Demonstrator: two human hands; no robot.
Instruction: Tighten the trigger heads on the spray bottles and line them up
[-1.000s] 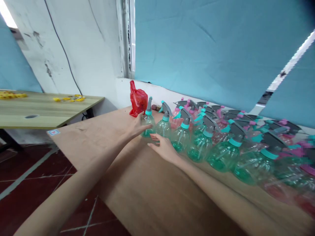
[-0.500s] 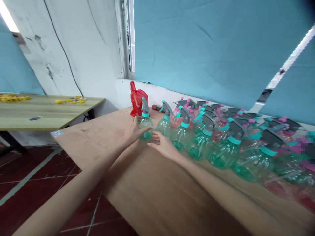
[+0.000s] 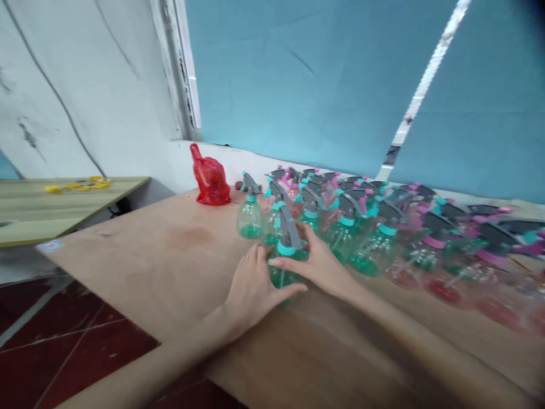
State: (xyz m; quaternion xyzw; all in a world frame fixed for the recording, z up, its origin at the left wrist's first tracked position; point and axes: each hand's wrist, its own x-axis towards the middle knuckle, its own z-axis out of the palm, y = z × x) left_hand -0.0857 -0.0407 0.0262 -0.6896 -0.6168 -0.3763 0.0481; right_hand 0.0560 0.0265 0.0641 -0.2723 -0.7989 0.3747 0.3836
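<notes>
A clear green spray bottle (image 3: 284, 275) with a turquoise collar and grey trigger head stands upright on the wooden table (image 3: 170, 272), in front of the bottle rows. My left hand (image 3: 255, 284) is against its left and near side, fingers and thumb spread around it. My right hand (image 3: 317, 255) grips it from the right, thumb across the front below the collar, fingers behind. Just behind stands the end bottle (image 3: 250, 218) of the front row, with other green bottles (image 3: 343, 236) to its right.
A red plastic bag (image 3: 210, 180) sits near the wall at the back. Pink-collared bottles (image 3: 445, 284) fill the right side. At the far left is another table (image 3: 63, 210) with yellow items. The table's near left edge drops to a red floor.
The view has turned right. Both hands have left the end bottle at the back and come nearer, now around a bottle in front of the row.
</notes>
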